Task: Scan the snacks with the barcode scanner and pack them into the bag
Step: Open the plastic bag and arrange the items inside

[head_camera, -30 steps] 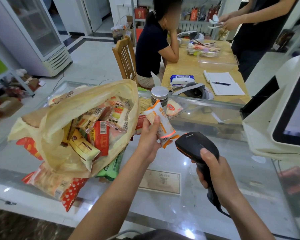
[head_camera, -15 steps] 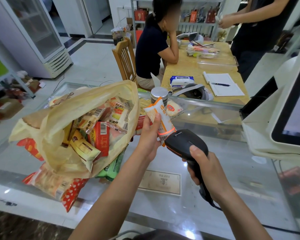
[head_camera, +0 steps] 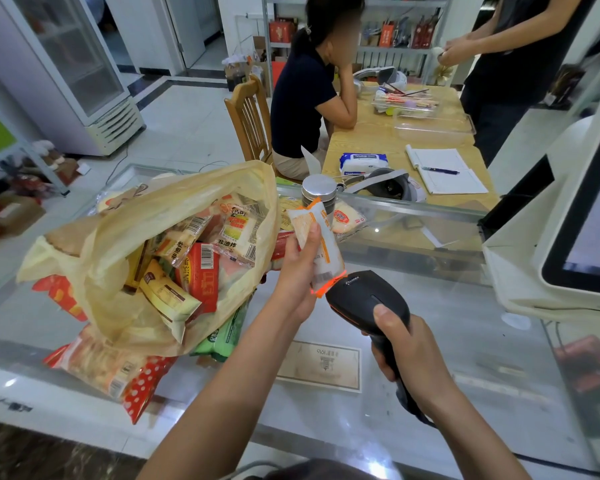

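The left hand [head_camera: 298, 271], at the centre of the frame, grips a white-and-orange snack packet [head_camera: 321, 244] upright, with the thumb across its front. The right hand [head_camera: 406, 348], lower right of centre, is curled round the handle of the black barcode scanner [head_camera: 364, 296]. The scanner's head sits right at the packet's lower orange end.

Just left of the held packet, a yellowish plastic bag [head_camera: 118, 244] lies open on the glass counter [head_camera: 465, 358], its mouth toward the hands and crowded with packets. A red dotted packet [head_camera: 111, 368] and a green packet [head_camera: 226, 334] stick out from under it. Directly behind the held packet are a metal canister [head_camera: 317, 188] and another snack [head_camera: 347, 218]. A white checkout screen [head_camera: 586, 220] fills the right edge. In the upper centre, a person sits on a wooden chair [head_camera: 250, 116] at a wooden table [head_camera: 378, 140].
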